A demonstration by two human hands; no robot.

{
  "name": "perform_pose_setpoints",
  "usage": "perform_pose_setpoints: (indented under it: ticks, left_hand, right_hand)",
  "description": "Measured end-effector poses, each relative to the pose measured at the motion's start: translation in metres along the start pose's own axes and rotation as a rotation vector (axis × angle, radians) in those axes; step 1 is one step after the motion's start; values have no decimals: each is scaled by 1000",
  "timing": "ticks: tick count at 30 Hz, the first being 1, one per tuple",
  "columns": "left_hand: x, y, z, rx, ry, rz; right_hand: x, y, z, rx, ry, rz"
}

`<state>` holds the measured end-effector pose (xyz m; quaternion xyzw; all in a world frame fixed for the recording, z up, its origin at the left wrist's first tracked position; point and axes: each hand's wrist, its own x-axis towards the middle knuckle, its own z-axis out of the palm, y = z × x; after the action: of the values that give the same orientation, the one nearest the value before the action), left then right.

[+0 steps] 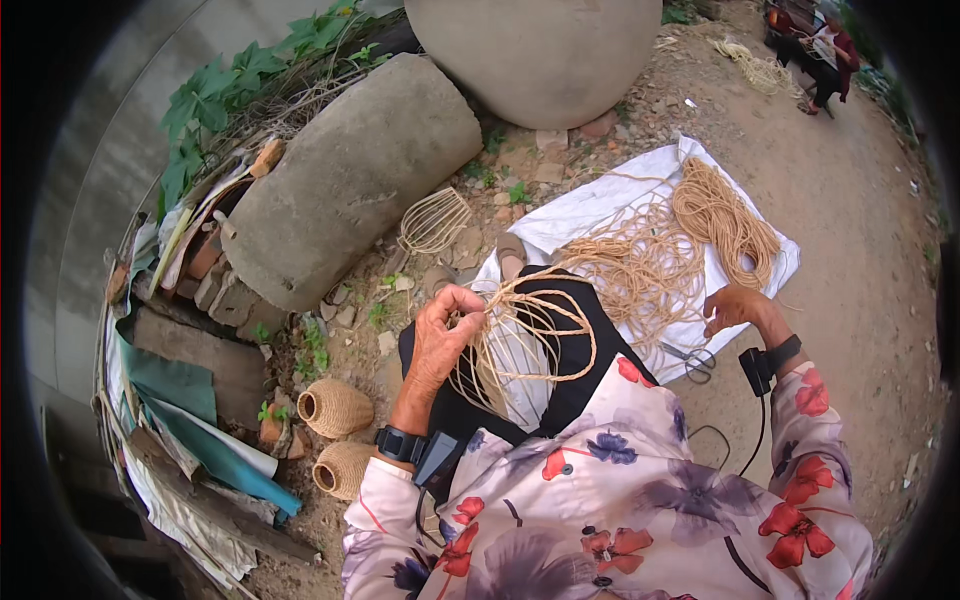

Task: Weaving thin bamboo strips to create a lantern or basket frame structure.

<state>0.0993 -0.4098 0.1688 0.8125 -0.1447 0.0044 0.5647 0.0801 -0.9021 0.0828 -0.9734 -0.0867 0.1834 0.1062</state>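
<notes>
On my lap sits a basket frame of thin ribs with loose loops of tan braided cord (590, 345) over its upper end. My left hand (445, 335) is closed at the frame's upper left, thumb and fingers pinching the cord there; the exact pinch point is partly hidden. Off to the right, my right hand (742, 308) is raised near the edge of a white sheet (600, 205). Its fingers are bent but apart, with nothing visible in them. A loose tangle of cord (640, 260) and a thick coil of cord (725, 220) lie on the sheet.
Scissors (690, 362) lie near my right knee. Two woven vessels (345, 408) rest on the ground at left, and a bare rib frame (435, 220) lies ahead. A concrete cylinder (350, 180) and rubble border the left. Another person (830, 55) sits far right.
</notes>
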Motion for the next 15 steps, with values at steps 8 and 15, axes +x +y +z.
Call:
perform_pose_setpoints:
  ticks: [8, 15]
  left_hand:
    - [0, 8, 6, -221, -30, -54]
    - [-1, 2, 8, -227, -33, -24]
  right_hand:
    - [77, -233, -67, 840, 516, -631]
    - [110, -248, -62, 537, 185, -715]
